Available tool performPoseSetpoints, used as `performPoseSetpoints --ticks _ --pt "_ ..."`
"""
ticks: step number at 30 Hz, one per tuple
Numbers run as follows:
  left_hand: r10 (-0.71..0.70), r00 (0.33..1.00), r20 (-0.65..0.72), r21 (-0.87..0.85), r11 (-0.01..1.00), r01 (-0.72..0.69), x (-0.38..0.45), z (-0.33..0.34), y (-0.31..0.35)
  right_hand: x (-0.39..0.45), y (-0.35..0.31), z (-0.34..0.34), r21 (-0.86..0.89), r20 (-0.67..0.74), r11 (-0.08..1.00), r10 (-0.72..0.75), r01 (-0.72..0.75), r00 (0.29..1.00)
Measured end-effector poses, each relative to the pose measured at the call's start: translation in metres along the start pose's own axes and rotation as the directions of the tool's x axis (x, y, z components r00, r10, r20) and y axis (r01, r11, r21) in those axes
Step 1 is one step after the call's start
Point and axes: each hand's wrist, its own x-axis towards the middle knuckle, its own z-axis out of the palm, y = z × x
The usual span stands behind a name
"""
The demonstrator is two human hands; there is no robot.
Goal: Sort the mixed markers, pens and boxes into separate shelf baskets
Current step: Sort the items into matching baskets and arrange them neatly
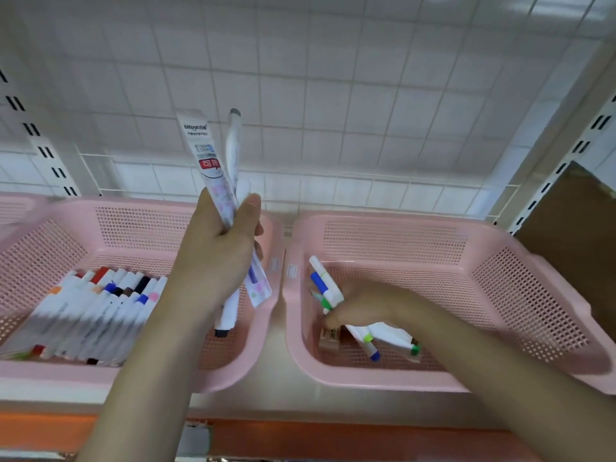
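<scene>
White square-tiled wall (333, 78) seen behind shelving. White slotted metal uprights (36, 135) fixed at both sides. Cream shelf board (286, 385) edged below by orange strip (333, 435). Brown cardboard panel (573, 235) stood at right.

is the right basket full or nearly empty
Nearly empty: the right basket holds only a few markers near the right hand.

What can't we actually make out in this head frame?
- Right hand grip in the right basket: motion blur, fingers turned away.
- Markers in the left basket: blurred, partly behind the left hand and its forearm.
- Small print on the pen packet: too small.
- Tan box: half under the right hand.
</scene>
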Motion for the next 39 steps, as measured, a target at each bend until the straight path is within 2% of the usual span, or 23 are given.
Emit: performPoseSetpoints --ticks 3,10,19,20,23,24,29,39 --pt "0.012 1.000 0.020 0.025 1.000 -0.013 -0.001 -0.004 -0.004 -0.001 -0.006 0.003 -0.069 -0.048 0.998 0.007 -0.011 0.999" --pt "-0.003 0.999 0.035 0.024 1.000 0.002 -0.001 -0.014 -0.016 -0.014 -0.010 0.006 -0.141 -0.066 0.989 0.036 -0.045 0.997" --pt "-0.017 0.999 0.041 -0.022 1.000 0.018 -0.011 -0.011 -0.012 -0.028 -0.008 0.004 -0.203 -0.005 0.978 0.035 -0.035 0.999" --pt "-0.018 0.999 0.027 -0.024 1.000 0.019 -0.012 -0.010 -0.012 -0.029 -0.007 0.003 -0.180 -0.018 0.983 0.023 -0.026 1.000" --pt "-0.042 0.999 0.000 -0.018 0.999 0.042 -0.016 -0.007 -0.011 -0.030 0.000 -0.007 0.126 -0.038 0.992 0.008 -0.003 0.999" --pt "-0.056 0.998 0.001 -0.030 0.998 0.056 -0.017 -0.005 -0.010 -0.031 0.002 -0.009 0.168 -0.018 0.986 0.012 -0.009 1.000" --pt "-0.067 0.997 -0.030 -0.054 0.996 0.065 -0.021 0.002 -0.007 -0.030 0.001 -0.005 -0.062 0.035 0.998 -0.016 0.018 0.999" --pt "-0.068 0.992 -0.102 -0.031 0.997 0.065 -0.030 0.017 -0.005 -0.017 -0.002 -0.009 -0.070 0.002 0.997 -0.011 0.011 1.000"
